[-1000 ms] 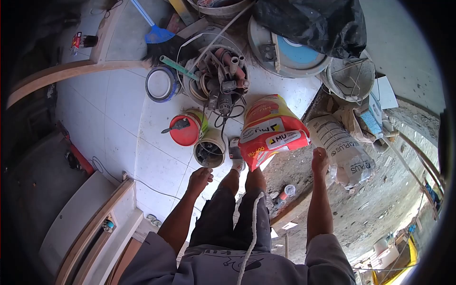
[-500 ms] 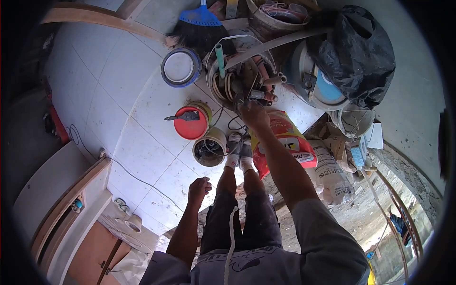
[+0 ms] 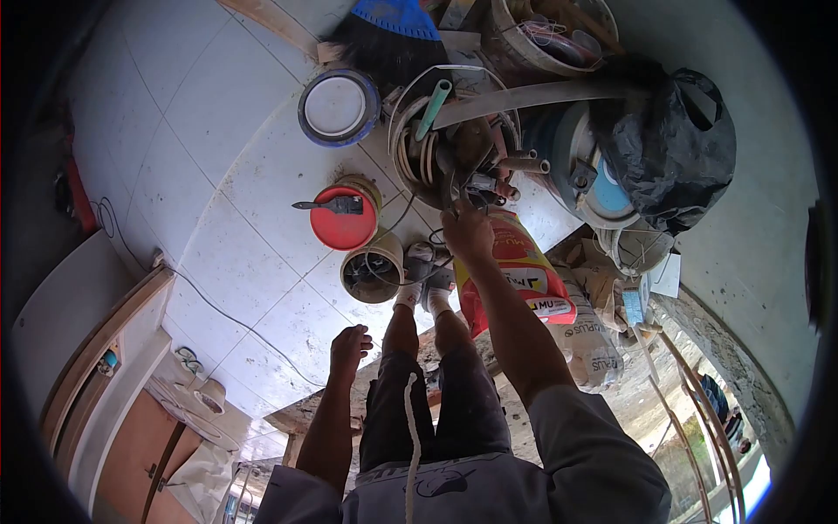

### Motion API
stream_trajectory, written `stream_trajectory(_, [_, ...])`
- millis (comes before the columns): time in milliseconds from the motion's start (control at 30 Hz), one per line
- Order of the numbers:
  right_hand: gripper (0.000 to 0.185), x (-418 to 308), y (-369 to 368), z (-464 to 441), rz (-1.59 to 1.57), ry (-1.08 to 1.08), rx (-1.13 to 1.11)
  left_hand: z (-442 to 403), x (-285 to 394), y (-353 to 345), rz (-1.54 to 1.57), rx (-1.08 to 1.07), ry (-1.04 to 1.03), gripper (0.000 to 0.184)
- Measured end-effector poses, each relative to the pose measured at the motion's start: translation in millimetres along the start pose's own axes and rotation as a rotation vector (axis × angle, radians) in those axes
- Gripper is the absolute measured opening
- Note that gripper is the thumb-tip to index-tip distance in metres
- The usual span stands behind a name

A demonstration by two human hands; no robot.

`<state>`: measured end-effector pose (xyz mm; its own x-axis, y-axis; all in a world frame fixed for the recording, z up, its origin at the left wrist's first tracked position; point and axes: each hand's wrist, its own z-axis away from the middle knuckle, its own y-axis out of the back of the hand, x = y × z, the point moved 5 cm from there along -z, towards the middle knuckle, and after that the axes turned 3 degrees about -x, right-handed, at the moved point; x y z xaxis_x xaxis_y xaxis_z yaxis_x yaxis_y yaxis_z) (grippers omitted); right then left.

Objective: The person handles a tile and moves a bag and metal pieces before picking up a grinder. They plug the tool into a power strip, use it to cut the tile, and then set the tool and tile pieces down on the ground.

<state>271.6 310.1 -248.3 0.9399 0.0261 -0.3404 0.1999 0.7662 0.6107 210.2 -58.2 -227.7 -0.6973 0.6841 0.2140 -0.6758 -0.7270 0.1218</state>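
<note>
- Tiled floor (image 3: 253,236) lies open to the left of the left hand (image 3: 350,347), crossed by a thin cable (image 3: 257,334).
- To the right of the right hand (image 3: 468,229), room is tight: the red and yellow bag (image 3: 522,246) stands just beside it, partly behind the forearm.
- Just ahead of the right hand is the edge of the tool bucket (image 3: 398,168), with a green pipe (image 3: 434,111) and a long grey strip (image 3: 541,94) sticking out above it.
- Farther ahead and right, the black plastic bag (image 3: 672,157) hangs over the drum; well left of it, ahead of the left hand, sits the blue-rimmed can (image 3: 337,106).
- Between the two hands and forward stand the red lid (image 3: 336,231), a brush (image 3: 340,205) lying on it, and a small bucket (image 3: 390,244).
- The right hand's fingers are bent at the grey tool (image 3: 451,186) on the tool bucket's near side; whether they grip it, I cannot tell.
- The left hand hangs well apart from the tool bucket, fingers half curled.
</note>
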Motion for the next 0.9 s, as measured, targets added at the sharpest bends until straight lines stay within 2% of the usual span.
stream_trajectory(33, [0.029,6,11,-7,-0.111,0.067,0.054,2,7,-2,-0.018,0.010,-0.012,0.032])
stream_trajectory(100, [0.028,31,45,-27,-0.087,0.026,0.271,4,17,-4,-0.012,-0.003,-0.048,0.033])
stream_trajectory(167, [0.028,56,75,-34,0.106,-0.077,0.386,4,14,-1,-0.022,-0.004,-0.047,0.033])
stream_trajectory(233, [0.029,54,85,-23,0.425,-0.061,0.751,-2,10,3,-0.028,-0.012,-0.059,0.034])
stream_trajectory(267, [0.031,51,82,-18,0.357,0.089,0.824,-7,0,7,-0.028,-0.011,-0.046,0.033])
stream_trajectory(333, [0.043,25,54,-18,0.249,0.187,0.383,-10,-18,13,-0.030,0.002,0.002,0.033])
stream_trajectory(400, [0.043,-15,20,-3,0.202,0.119,0.032,-11,-24,16,-0.013,-0.008,0.006,0.032])
stream_trajectory(467, [0.051,-17,-17,-26,0.297,-0.043,0.021,-11,-26,20,0.013,-0.006,0.010,0.032])
stream_trajectory(500, [0.051,-23,-19,-38,0.294,-0.038,0.016,-8,-23,22,0.014,0.001,0.010,0.032])
stream_trajectory(567, [0.055,-24,-29,-65,0.179,-0.212,-0.211,0,-10,25,0.026,0.053,-0.016,0.031])
stream_trajectory(633, [0.054,-24,-42,-86,0.235,-0.208,-0.235,-4,-12,31,0.051,0.043,-0.034,0.031])
stream_trajectory(700, [0.051,-9,-61,-104,0.454,-0.201,-0.275,-11,-26,39,0.057,0.053,-0.014,0.032])
stream_trajectory(800, [0.048,8,-66,-118,0.395,-0.197,-0.143,-13,-49,52,0.078,0.057,0.011,0.034])
stream_trajectory(900, [0.050,-3,-38,-82,0.301,-0.131,-0.175,-4,-57,63,0.068,0.073,0.033,0.035])
